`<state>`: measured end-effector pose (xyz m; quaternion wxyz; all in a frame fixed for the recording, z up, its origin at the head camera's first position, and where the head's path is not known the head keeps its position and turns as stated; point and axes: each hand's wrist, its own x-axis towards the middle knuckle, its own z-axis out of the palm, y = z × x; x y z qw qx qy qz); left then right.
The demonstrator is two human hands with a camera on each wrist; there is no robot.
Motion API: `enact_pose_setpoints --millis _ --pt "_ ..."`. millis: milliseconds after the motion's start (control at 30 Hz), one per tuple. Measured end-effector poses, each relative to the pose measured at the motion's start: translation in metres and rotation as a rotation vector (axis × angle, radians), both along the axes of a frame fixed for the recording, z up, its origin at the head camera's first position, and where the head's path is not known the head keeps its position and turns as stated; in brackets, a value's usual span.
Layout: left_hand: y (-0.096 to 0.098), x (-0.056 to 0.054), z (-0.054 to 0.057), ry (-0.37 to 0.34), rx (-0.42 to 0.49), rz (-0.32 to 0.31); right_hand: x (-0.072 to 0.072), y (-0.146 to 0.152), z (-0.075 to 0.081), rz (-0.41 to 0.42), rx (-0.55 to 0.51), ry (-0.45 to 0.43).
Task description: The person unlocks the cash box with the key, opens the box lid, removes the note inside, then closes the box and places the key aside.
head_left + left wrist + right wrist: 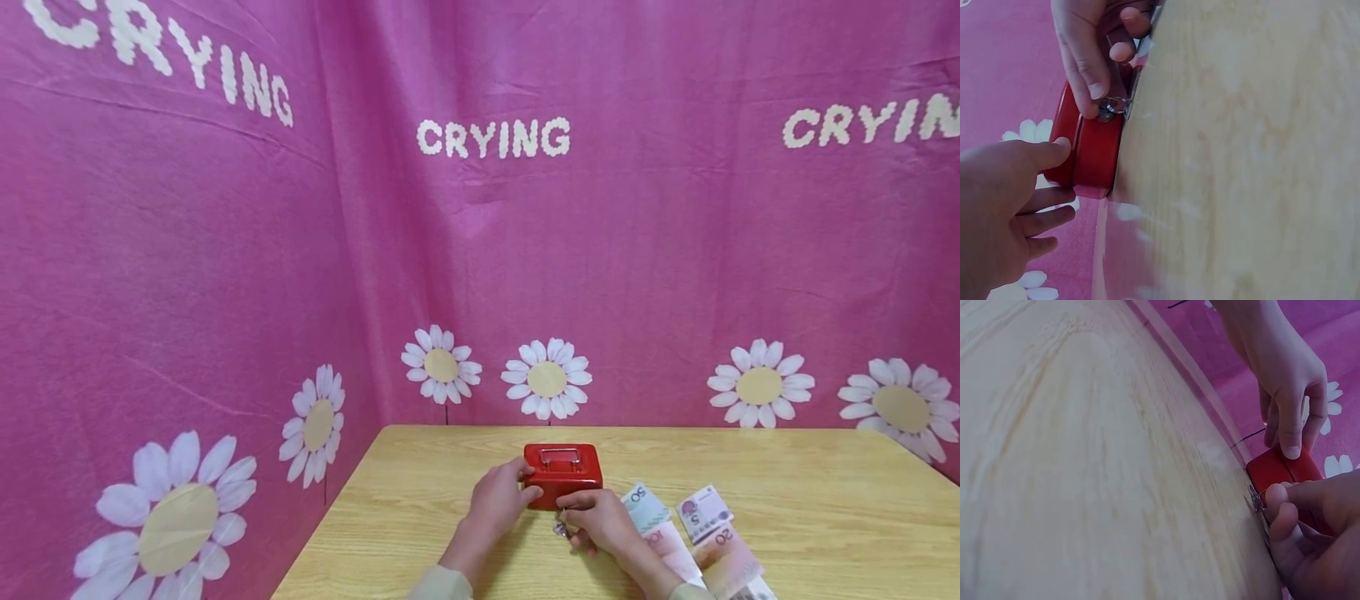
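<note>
A red metal cash box (562,490) with a wire handle on its lid stands closed on the wooden table. My left hand (497,498) holds it by its left end, the thumb on the front and a finger on the lid. In front of the box, my right hand (602,518) pinches a small key at the front face. A ring with keys (1116,107) dangles below those fingertips. The right wrist view shows the keys (1255,499) against the red front. Fingers hide the lock area and the tip of the pinched key.
To the right of the box lie several banknotes in two overlapping rows, among them a green 50 note (645,505), a purple 5 note (703,513) and a 20 note (727,554). Pink cloth (637,250) with daisies hangs behind and left of the table (390,508).
</note>
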<state>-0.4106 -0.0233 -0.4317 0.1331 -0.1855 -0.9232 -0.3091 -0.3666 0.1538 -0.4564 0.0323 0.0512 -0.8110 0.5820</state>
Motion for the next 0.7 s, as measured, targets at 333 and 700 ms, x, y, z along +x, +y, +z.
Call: enact_pose_setpoints --millis 333,700 --pt "0.0075 -0.0041 -0.0061 0.110 -0.083 0.073 -0.0015 0.0013 0.0005 -0.008 -0.019 -0.052" --pt "0.0070 -0.0063 -0.0072 0.076 -0.047 0.049 -0.0003 -0.0021 0.0024 -0.023 -0.014 -0.039"
